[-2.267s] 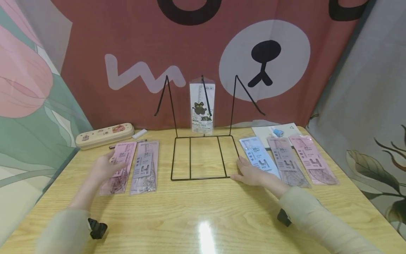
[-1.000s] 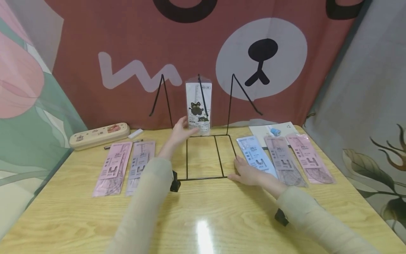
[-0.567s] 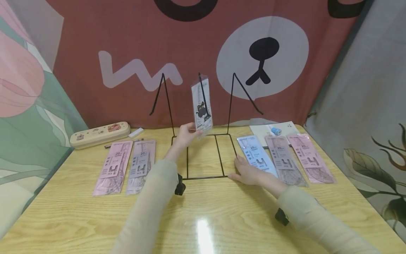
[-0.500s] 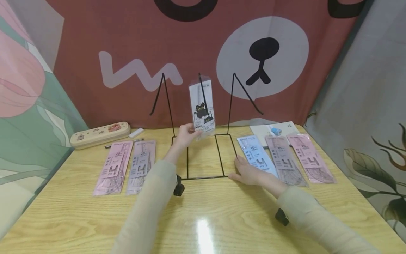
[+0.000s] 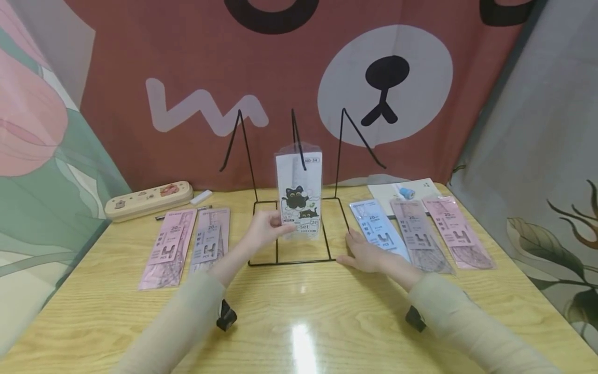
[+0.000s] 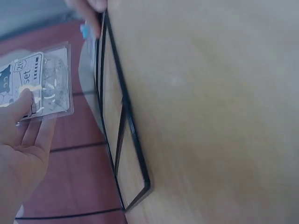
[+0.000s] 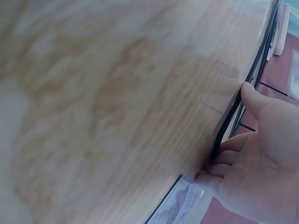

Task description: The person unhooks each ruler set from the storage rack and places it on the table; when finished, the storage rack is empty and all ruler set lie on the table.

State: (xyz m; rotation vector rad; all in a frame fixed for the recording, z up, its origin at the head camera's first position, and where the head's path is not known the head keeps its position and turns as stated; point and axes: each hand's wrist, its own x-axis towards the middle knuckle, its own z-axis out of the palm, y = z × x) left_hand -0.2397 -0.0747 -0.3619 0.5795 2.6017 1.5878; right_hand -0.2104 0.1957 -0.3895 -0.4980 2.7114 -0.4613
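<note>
My left hand (image 5: 265, 228) pinches the lower left edge of a clear-wrapped ruler set (image 5: 299, 195), a white card with black cats. Its thumb lies on the front, with fingers behind, as the left wrist view shows. The packet stands upright over the base of a black wire display rack (image 5: 303, 262). The end of the rack's middle hook (image 5: 299, 143) shows in front of the packet's upper part; whether it passes through the hole I cannot tell. My right hand (image 5: 366, 253) holds the rack's front right corner, thumb at the front wire (image 7: 246, 88) and fingers at the side.
Pink (image 5: 169, 249) and greyish (image 5: 210, 240) ruler packets lie left of the rack. Blue (image 5: 379, 228), grey (image 5: 420, 236) and pink (image 5: 459, 232) ones lie right. Behind are a pencil case (image 5: 149, 200), an eraser (image 5: 201, 197) and white paper with a blue-capped item (image 5: 406, 193). Left hook (image 5: 230, 143) and right hook (image 5: 364, 137) are bare.
My left hand has gone from the left packets to the ruler set, taken hold of it, and brought it forward and down along the middle hook. My right hand stays at the rack's corner.
</note>
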